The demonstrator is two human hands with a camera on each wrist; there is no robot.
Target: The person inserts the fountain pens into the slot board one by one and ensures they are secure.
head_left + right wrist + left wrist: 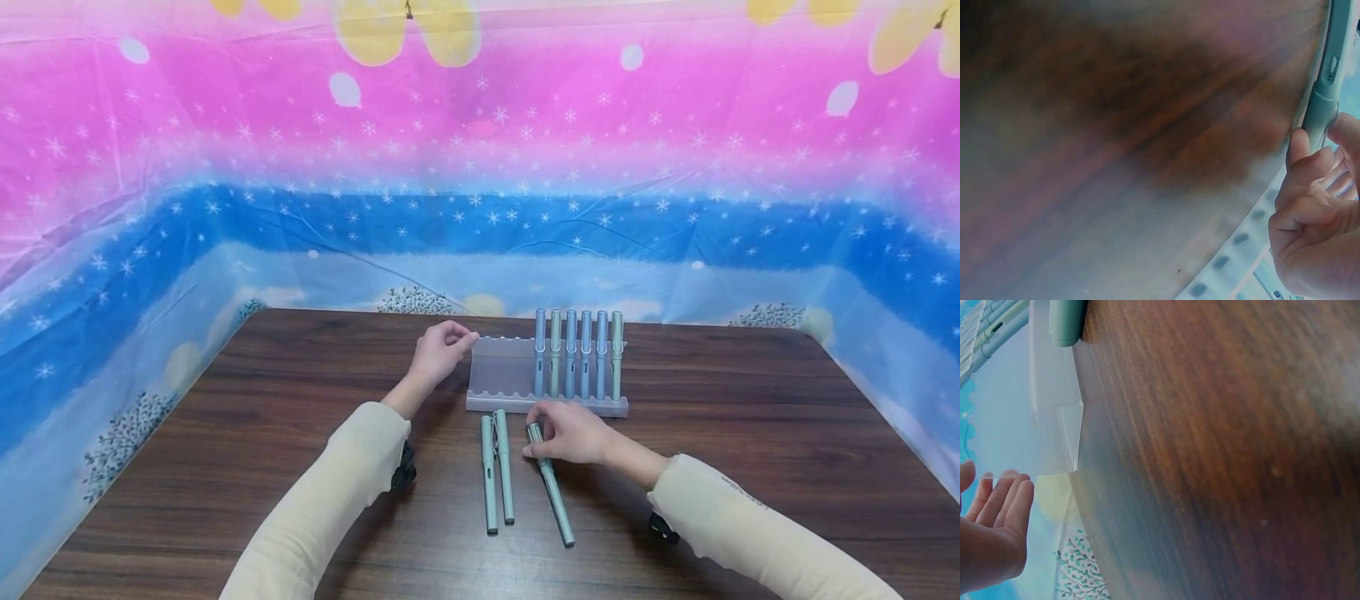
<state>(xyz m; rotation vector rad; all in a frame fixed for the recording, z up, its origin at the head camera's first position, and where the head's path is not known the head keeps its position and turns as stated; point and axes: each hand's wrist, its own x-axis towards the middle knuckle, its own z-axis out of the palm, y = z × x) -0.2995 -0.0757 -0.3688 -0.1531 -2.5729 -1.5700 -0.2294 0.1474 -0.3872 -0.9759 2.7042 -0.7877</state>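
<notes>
Green pen (550, 483) under right hand (570, 433), clip visible only wrist-side.

A slim grey-green pen (553, 492) lies flat on the desk (750, 400), its capped end toward 11 o'clock and its tail toward 5 o'clock, just before the front edge of the frosted pen rack (510, 367). Two more pens of like colour (497, 467) lie side by side at its 9 o'clock, touching each other, pointing toward 12. Six pens (577, 362) stand upright in the rack's right slots.
</notes>
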